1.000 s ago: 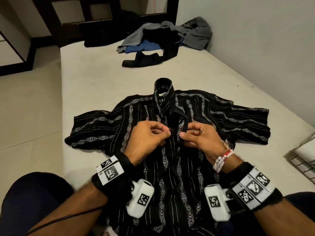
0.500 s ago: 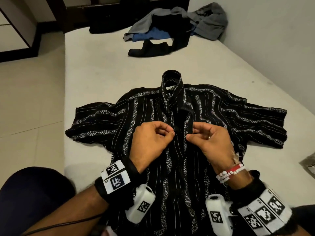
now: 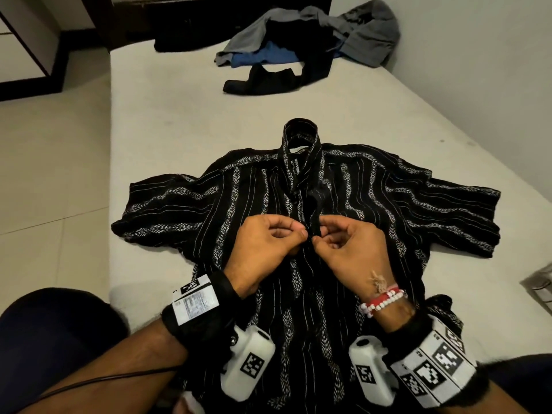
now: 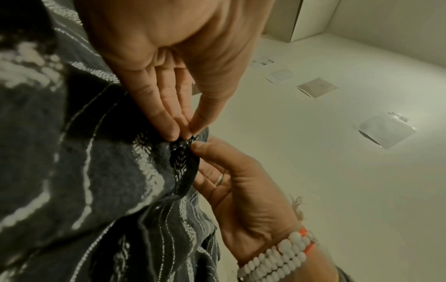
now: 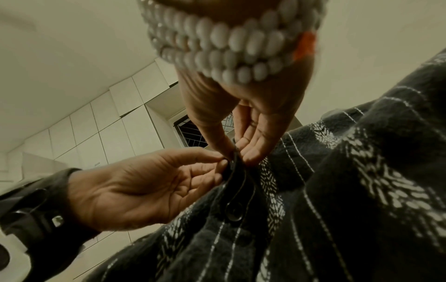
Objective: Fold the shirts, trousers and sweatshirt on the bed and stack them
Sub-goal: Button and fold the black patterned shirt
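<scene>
Black striped shirt: left hand, right hand pinch its placket.

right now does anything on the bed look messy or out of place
Yes: the clothes pile at the far end of the bed is a crumpled, unfolded heap. The shirt lies flat while both hands pinch its front.
</scene>
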